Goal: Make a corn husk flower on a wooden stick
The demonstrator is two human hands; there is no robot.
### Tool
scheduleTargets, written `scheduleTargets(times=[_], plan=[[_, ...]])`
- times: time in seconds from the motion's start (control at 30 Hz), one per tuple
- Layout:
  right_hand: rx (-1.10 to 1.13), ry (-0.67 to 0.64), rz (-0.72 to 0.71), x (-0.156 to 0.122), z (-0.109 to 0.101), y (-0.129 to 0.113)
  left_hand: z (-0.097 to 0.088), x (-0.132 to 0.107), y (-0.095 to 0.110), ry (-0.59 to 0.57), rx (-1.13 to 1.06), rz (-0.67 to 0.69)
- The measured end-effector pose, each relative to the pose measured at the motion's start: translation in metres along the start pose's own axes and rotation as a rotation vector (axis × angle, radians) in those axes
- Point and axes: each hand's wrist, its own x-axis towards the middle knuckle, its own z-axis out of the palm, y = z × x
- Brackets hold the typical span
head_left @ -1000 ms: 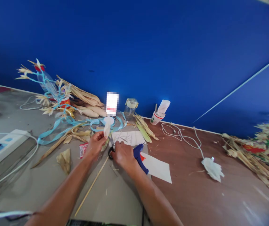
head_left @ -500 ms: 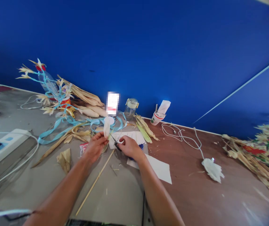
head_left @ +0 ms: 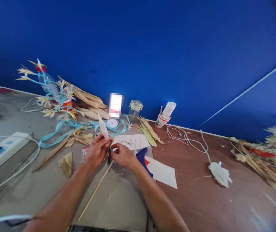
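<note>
My left hand [head_left: 97, 150] is closed in a pinch around the base of a pale, pointed piece of corn husk [head_left: 103, 126], which stands up from the fingertips. Close beside it, my right hand [head_left: 122, 155] grips black-handled scissors [head_left: 109, 156]; the dark handles hang below the fingers and the blades are hard to make out. Beneath and beyond the hands lies a white sheet [head_left: 138, 141] with thin wire-like bits on it. A blue glue gun [head_left: 142, 157] rests just right of my right wrist. Below the hands, a thin stick [head_left: 95, 191] runs toward me.
Blue ribbon [head_left: 52, 139], dried corn husks [head_left: 84, 98] and a blue-stemmed husk flower branch [head_left: 61, 103] occupy the left and back. A jar [head_left: 134, 111] and a paper cup [head_left: 162, 120] stand by the blue wall. A power strip [head_left: 9, 149] is at left, a white cable [head_left: 188, 141] at right.
The husk piece has tilted to the left. My right hand has turned, bringing the scissors' handles downward and closer to my left hand. More of the glue gun now shows.
</note>
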Motion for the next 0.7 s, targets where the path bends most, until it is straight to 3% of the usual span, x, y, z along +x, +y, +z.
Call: scheduleTargets(times=[0.1, 0.23, 0.33, 0.43, 0.53, 0.7], plan=[[0.174, -0.067, 0.013, 0.001, 0.010, 0.000, 0.002, -0.004, 0.001, 0.001, 0.065, -0.040], [0.527, -0.049, 0.162, 0.006, 0.013, 0.003, 0.000, -0.003, 0.004, -0.025, 0.069, -0.051], [0.682, -0.034, 0.197, 0.007, 0.002, 0.002, -0.003, 0.002, 0.004, 0.034, 0.053, 0.027], [0.813, -0.028, 0.125, 0.005, -0.014, -0.002, -0.006, 0.007, 0.001, 0.058, 0.073, 0.072], [0.856, 0.035, 0.050, 0.001, -0.026, -0.005, -0.006, 0.007, -0.003, 0.066, 0.115, 0.102], [0.682, 0.038, -0.009, -0.001, -0.029, -0.004, -0.003, 0.005, -0.004, 0.098, 0.187, 0.117]])
